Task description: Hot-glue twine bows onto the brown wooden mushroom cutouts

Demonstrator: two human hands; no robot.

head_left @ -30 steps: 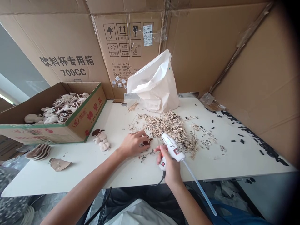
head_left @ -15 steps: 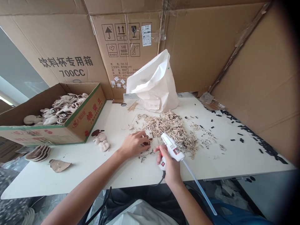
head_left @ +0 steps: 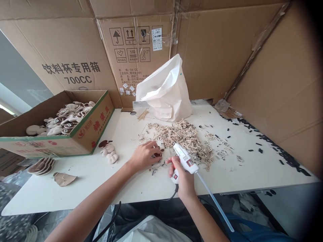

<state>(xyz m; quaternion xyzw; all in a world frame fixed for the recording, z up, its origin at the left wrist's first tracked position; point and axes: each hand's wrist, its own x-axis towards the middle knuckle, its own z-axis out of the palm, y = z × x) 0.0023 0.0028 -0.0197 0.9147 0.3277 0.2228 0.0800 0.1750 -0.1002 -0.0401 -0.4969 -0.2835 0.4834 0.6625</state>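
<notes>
My right hand [head_left: 185,181] is wrapped round the grip of a white hot glue gun [head_left: 185,157], a clear glue stick [head_left: 214,201] trailing from its back end. The nozzle points up and left, beside a heap of cream cord pieces [head_left: 178,134]. Left of the gun, my left hand [head_left: 143,155] rests on the table with curled fingers, closed on a small dark brown piece [head_left: 157,154]; the fingers hide most of it. Further left lie a few cream plush pieces with a brown part [head_left: 110,154].
A printed carton [head_left: 83,129] full of cream and brown plush pieces stands at the left. Before it are a stack of brown-and-cream pieces [head_left: 41,166] and a cardboard scrap [head_left: 64,179]. A white bag [head_left: 168,95] stands behind the heap. Black bits [head_left: 267,144] are scattered rightward.
</notes>
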